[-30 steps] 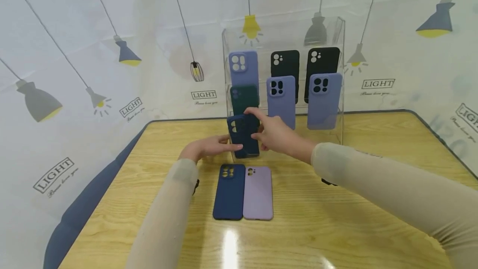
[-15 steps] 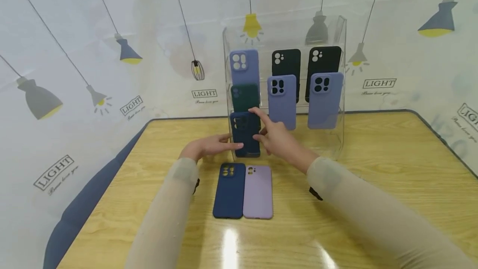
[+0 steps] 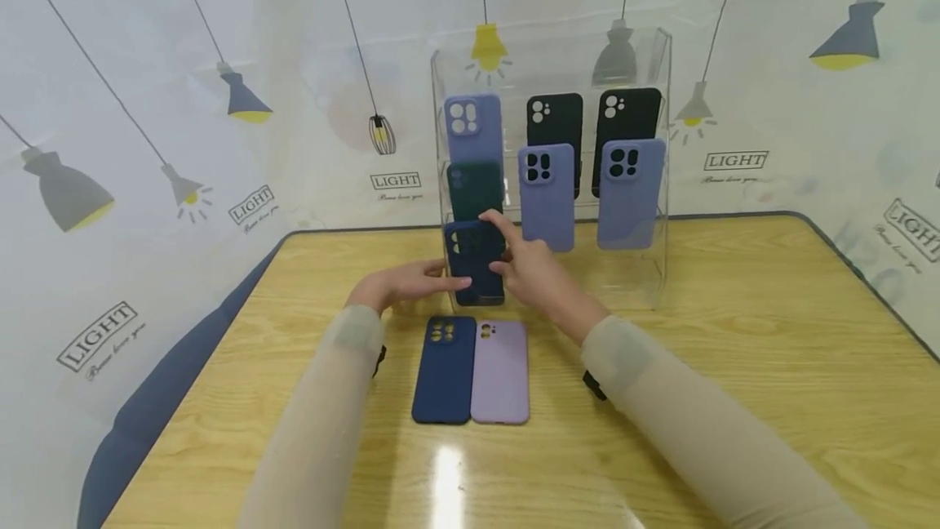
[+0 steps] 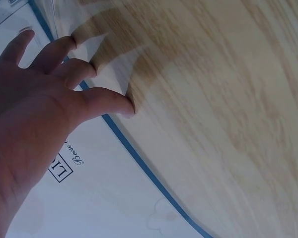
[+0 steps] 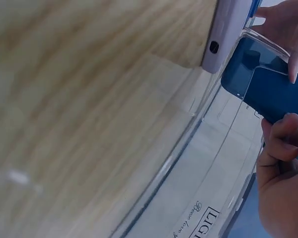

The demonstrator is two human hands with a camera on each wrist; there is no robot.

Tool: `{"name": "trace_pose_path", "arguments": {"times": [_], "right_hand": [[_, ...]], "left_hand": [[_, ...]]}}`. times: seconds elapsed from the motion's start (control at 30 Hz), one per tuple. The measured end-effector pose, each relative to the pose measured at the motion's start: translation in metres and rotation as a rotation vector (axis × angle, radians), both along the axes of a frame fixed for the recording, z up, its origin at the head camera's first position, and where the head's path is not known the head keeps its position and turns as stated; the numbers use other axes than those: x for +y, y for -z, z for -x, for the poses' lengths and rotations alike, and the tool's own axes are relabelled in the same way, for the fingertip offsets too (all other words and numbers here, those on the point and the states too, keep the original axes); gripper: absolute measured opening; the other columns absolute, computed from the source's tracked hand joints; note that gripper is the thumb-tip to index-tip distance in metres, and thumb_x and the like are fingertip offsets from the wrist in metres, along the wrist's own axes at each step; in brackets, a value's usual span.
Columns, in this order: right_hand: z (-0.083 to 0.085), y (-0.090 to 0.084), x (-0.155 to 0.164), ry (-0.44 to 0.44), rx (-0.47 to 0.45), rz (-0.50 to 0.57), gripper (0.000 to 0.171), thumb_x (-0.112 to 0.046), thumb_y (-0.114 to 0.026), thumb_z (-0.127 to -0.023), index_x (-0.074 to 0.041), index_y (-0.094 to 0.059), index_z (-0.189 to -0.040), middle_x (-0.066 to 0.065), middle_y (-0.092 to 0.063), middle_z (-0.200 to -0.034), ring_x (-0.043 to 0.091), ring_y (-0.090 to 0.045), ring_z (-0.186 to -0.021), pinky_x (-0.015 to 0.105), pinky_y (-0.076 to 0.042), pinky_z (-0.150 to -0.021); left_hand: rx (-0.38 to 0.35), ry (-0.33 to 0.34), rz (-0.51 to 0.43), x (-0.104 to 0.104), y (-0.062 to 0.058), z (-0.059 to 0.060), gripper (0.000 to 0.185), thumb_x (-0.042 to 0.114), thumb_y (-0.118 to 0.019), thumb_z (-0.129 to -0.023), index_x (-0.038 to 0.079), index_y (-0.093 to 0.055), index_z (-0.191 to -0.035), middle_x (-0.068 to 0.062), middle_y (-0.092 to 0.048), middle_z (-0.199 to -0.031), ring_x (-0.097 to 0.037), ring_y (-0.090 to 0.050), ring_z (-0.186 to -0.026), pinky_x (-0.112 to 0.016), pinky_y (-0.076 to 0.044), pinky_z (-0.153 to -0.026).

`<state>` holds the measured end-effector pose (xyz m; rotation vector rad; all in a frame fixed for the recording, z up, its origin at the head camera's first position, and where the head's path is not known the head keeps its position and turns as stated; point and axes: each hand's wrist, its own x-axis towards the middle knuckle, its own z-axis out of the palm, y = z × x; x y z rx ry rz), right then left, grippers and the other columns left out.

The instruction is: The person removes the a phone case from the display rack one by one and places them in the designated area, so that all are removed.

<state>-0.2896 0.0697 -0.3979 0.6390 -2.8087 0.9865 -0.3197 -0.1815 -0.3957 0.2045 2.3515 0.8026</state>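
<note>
A dark blue phone case (image 3: 479,268) stands in the lowest tier, left column, of a clear acrylic display stand (image 3: 663,43). My right hand (image 3: 539,274) holds the case by its right side, the index finger bent over near its top edge. In the right wrist view, that hand's curled fingers (image 5: 284,141) are at the case's edge. My left hand (image 3: 404,282) is at the stand's left side, thumb stretched across the front of the case's lower part. In the left wrist view, its other fingers (image 4: 104,96) spread out near the wooden tabletop.
A second dark blue case (image 3: 444,378) and a pink-purple case (image 3: 500,378) lie side by side on the wooden table (image 3: 734,333). Above the held case are a dark green case (image 3: 473,186) and a lilac case (image 3: 481,125). More lilac and black cases fill columns to the right.
The dark blue case, tilted a second ago, now sits straighter in the lowest tier. My right forearm has swung lower and toward the left; my left hand has barely moved.
</note>
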Motion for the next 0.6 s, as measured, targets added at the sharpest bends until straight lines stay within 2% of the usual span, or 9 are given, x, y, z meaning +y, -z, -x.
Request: {"name": "trace_pose_path", "arguments": {"times": [0.2,0.37,0.47,0.6], "right_hand": [[-0.005,-0.001,-0.004,0.032,-0.014,0.012,0.077,-0.014,-0.064,-0.108,-0.045,-0.021,-0.163,0.021,-0.078,-0.108,0.02,-0.067,-0.054,0.03,-0.05,-0.053],[-0.01,-0.008,-0.006,0.037,0.048,-0.022,0.074,-0.014,-0.067,-0.106,-0.041,-0.027,-0.162,0.02,-0.079,-0.098,0.019,-0.065,-0.052,0.028,-0.05,-0.051],[-0.014,-0.021,-0.004,0.027,0.125,-0.023,0.074,-0.012,-0.069,-0.105,-0.038,-0.03,-0.162,0.017,-0.079,-0.091,0.017,-0.061,-0.048,0.029,-0.05,-0.05],[-0.022,-0.049,0.004,0.033,0.194,0.036,0.072,-0.008,-0.07,-0.103,-0.033,-0.034,-0.161,0.015,-0.078,-0.087,0.016,-0.062,-0.05,0.03,-0.051,-0.053]], "left_hand": [[0.002,-0.01,0.003,-0.001,0.001,0.0,0.119,0.088,-0.062,-0.085,0.024,-0.014,-0.173,-0.005,-0.015,-0.181,-0.035,-0.017,-0.168,-0.064,-0.021,-0.133],[-0.005,-0.017,0.004,-0.001,0.004,0.0,0.121,0.089,-0.063,-0.082,0.026,-0.015,-0.173,-0.004,-0.016,-0.181,-0.034,-0.017,-0.168,-0.064,-0.021,-0.133],[-0.014,-0.016,-0.002,-0.001,0.004,0.0,0.12,0.089,-0.063,-0.083,0.027,-0.015,-0.173,-0.004,-0.016,-0.181,-0.035,-0.018,-0.167,-0.064,-0.022,-0.133],[0.002,0.005,-0.001,-0.004,0.001,0.001,0.113,0.086,-0.06,-0.087,0.028,-0.014,-0.173,-0.006,-0.016,-0.181,-0.035,-0.018,-0.167,-0.065,-0.023,-0.132]]}}
